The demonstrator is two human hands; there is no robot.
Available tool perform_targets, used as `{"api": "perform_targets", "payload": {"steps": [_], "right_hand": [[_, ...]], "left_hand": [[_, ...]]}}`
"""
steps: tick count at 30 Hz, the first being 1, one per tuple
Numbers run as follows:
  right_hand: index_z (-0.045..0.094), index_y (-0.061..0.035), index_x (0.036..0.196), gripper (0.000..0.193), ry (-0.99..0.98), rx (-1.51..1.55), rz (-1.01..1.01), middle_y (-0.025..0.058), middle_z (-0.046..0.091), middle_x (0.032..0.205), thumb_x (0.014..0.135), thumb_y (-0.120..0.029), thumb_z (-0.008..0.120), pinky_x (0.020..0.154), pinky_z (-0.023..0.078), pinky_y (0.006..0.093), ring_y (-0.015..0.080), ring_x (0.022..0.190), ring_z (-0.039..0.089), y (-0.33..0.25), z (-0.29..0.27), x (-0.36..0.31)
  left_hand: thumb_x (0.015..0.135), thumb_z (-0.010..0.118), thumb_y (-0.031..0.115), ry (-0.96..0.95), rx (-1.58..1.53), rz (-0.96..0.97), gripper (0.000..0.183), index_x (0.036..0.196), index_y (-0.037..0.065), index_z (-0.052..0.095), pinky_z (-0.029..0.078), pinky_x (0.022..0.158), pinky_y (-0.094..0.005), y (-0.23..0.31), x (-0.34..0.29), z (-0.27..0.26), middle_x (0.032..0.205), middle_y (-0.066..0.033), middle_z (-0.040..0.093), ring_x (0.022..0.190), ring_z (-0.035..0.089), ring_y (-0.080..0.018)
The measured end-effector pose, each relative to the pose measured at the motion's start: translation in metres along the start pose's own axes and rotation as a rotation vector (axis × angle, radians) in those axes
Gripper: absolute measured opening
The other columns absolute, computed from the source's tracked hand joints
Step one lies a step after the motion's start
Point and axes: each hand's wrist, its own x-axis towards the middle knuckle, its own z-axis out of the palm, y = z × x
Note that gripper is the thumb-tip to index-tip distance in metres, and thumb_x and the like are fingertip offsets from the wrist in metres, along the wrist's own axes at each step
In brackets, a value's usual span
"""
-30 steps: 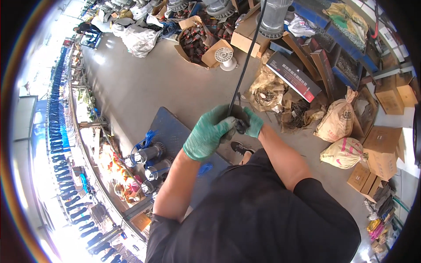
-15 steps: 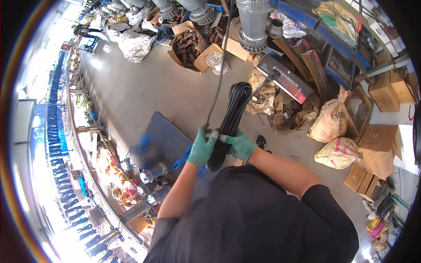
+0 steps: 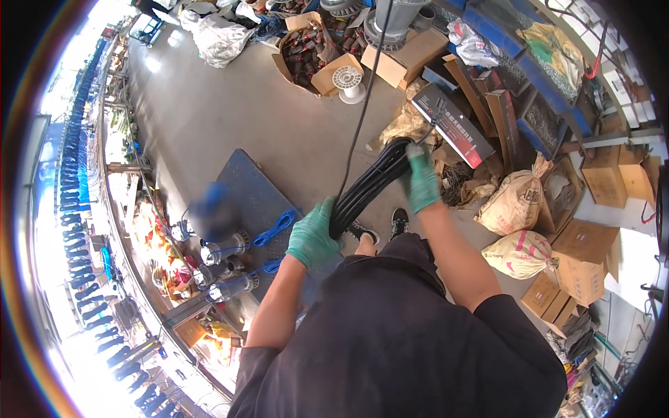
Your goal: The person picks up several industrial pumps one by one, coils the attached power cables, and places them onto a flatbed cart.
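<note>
A long bundle of black cable (image 3: 373, 182) slants in front of my body, folded into many parallel strands. My left hand (image 3: 315, 233), in a green glove, is closed round its lower near end. At the upper far end, my right hand (image 3: 422, 180), gloved alike, grips the bundle from the right side; its fingertips are partly hidden. One loose cable strand (image 3: 362, 115) runs from beside my left hand up past the top edge. Beyond my right hand a short cable end with dark split leads (image 3: 437, 113) sticks out over a flat dark carton (image 3: 454, 124).
At left a dark blue tabletop (image 3: 240, 177) carries coiled blue cord (image 3: 277, 227); metal motor housings (image 3: 226, 247) lie beside it. Further off stand a white spool (image 3: 348, 82) and an open carton of parts (image 3: 306, 59). Tied sacks (image 3: 512, 198) and cardboard boxes (image 3: 582, 258) line the right.
The bundle has swung from near upright to a rightward slant. My right hand has moved from its middle up to the far end, and my left hand has gone slightly lower.
</note>
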Motion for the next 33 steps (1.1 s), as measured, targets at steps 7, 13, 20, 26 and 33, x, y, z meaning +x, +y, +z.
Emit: {"api": "perform_targets", "payload": {"steps": [7, 13, 20, 26, 33], "right_hand": [[0.069, -0.0088, 0.109, 0.015, -0.378, -1.444, -0.814, 0.0096, 0.069, 0.108, 0.101, -0.019, 0.061, 0.097, 0.052, 0.0388, 0.0246, 0.107, 0.066, -0.088, 0.042, -0.013], [0.071, -0.0117, 0.098, 0.022, -1.070, -2.039, -0.764, 0.0088, 0.063, 0.108, 0.094, -0.033, 0.065, 0.104, 0.046, 0.0443, 0.0298, 0.112, 0.061, -0.087, 0.101, -0.041], [0.068, -0.0112, 0.108, 0.041, -1.084, -2.119, -0.936, 0.0078, 0.061, 0.108, 0.080, -0.040, 0.078, 0.089, 0.048, 0.0384, 0.0253, 0.107, 0.059, -0.081, 0.076, -0.070], [0.069, -0.0100, 0.104, 0.036, -1.044, -2.033, -0.533, 0.0124, 0.070, 0.096, 0.077, -0.031, 0.080, 0.081, 0.053, 0.0439, 0.0318, 0.093, 0.069, -0.037, 0.043, -0.060], [0.068, -0.0109, 0.126, 0.060, -1.102, -1.516, 0.345, 0.0177, 0.074, 0.104, 0.071, -0.031, 0.083, 0.087, 0.054, 0.0448, 0.0356, 0.098, 0.071, -0.029, 0.045, -0.059]], "left_hand": [[0.069, 0.082, 0.023, -0.129, -0.058, 0.052, 0.089, 0.147, 0.000, 0.044, 0.054, 0.094, -0.0460, 0.015, 0.016, -0.010, 0.125, -0.0261, 0.065, 0.112, 0.066, -0.0417], [0.069, 0.081, 0.020, -0.222, -0.369, 0.109, 0.079, 0.139, -0.003, 0.052, 0.054, 0.094, -0.0430, 0.007, 0.019, 0.012, 0.118, -0.0270, 0.068, 0.110, 0.068, -0.0397], [0.071, 0.082, 0.018, -0.332, -0.508, 0.129, 0.071, 0.135, 0.000, 0.058, 0.055, 0.092, -0.0409, -0.010, 0.016, -0.005, 0.115, -0.0239, 0.071, 0.106, 0.071, -0.0338], [0.071, 0.084, 0.017, -0.624, -0.570, 0.114, 0.069, 0.134, 0.001, 0.061, 0.054, 0.093, -0.0379, -0.030, 0.038, -0.014, 0.113, -0.0189, 0.074, 0.102, 0.071, -0.0263], [0.079, 0.076, 0.025, -0.858, -0.242, -0.028, 0.064, 0.139, 0.005, 0.061, 0.054, 0.093, -0.0391, -0.020, 0.062, -0.038, 0.115, -0.0173, 0.073, 0.103, 0.070, -0.0292]]}}
